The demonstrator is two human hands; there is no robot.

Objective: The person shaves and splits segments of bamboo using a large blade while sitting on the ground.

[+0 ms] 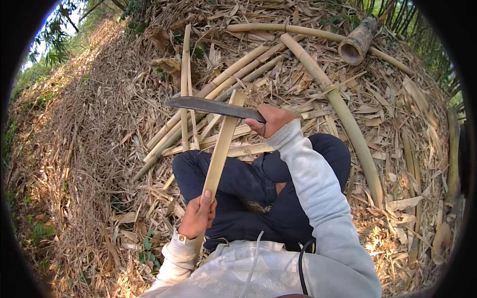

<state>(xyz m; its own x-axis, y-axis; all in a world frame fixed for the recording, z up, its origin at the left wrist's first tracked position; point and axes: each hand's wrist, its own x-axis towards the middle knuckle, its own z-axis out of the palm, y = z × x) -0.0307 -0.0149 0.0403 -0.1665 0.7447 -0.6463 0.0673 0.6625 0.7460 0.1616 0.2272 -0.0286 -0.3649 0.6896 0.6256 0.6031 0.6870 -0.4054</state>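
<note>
Soft daylight, glare (upper left), black fisheye rim

A pale long-sleeved top (325, 198) with a whitish drawstring (257, 251) is worn, along with dark navy trousers (238, 175).

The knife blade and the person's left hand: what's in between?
In the head view, a pale bamboo strip runs from the left hand up to the knife blade, passing over the dark trousers.

Dry leaf litter (102, 129) covers the ground, and directly on it lie several bamboo poles (233, 70), pale split strips (248, 150) and a thick, hollow bamboo section (362, 36) (its open end facing the person).
</note>
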